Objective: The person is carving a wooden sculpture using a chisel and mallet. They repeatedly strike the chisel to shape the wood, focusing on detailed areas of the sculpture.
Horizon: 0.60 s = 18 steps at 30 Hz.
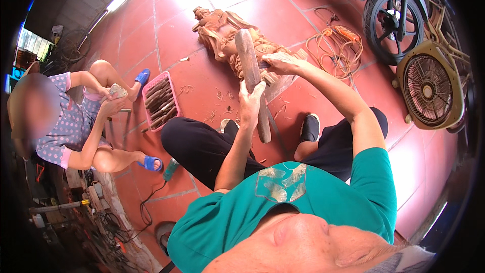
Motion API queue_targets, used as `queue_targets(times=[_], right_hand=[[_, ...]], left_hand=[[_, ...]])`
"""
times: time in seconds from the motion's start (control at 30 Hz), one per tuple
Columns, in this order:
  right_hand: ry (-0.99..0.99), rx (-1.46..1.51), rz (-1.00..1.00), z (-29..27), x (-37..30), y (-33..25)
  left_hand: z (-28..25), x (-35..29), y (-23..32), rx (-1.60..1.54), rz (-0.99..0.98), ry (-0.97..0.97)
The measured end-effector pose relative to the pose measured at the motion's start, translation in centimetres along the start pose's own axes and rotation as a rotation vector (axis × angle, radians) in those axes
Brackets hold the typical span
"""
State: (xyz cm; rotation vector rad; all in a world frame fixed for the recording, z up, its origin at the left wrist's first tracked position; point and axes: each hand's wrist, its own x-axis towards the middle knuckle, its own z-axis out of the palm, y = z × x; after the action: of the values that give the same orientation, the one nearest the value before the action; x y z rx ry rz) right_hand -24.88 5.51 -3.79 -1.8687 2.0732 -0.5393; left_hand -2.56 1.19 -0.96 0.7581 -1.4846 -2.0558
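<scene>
The left hand (249, 105) is grasping a long wooden club (246, 53) around its middle, the thumb and fingers wrapping it. The club is slanting from the far left to the near right, its far end crossing in front of a carved wooden statue (218, 29). The statue is lying on the red tiled floor (134, 33), far of the person's knees, its head pointing to the far left and its base reaching to the near right. The right hand (283, 63) is resting at the statue's base end with its fingers curling; something small and dark is showing at the fingertips, but I cannot tell what it is or whether the hand is gripping it. Wood shavings (210, 117) are lying scattered on the near side of the statue. To the left, a pink basket (174, 92) is holding a row of dark-handled tools (160, 102). Farther left, another person (63, 103) is sitting and holding a phone (118, 90). A green tool (171, 170) with a black cord is lying at the near left. To the right, an orange cord (346, 33) is lying in loops, and a box fan (429, 90) is standing near a motorbike wheel (371, 20)
</scene>
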Motion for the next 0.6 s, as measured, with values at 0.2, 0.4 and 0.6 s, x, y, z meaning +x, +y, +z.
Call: queue_targets(times=[0.2, 0.4, 0.6], right_hand=[[-0.147, -0.006, -0.013, -2.3, -0.5, 1.8], [-0.081, 0.115, -0.038, -3.2, -2.2, 4.1], [0.034, 0.232, -0.096, -1.7, -3.1, 6.2]], left_hand=[[0.5, 0.0, -0.4, -0.083, 0.008, -0.047], [0.7, -0.6, -0.7, -0.071, -0.049, -0.078], [0.8, -0.6, -1.0, -0.092, -0.051, -0.068]])
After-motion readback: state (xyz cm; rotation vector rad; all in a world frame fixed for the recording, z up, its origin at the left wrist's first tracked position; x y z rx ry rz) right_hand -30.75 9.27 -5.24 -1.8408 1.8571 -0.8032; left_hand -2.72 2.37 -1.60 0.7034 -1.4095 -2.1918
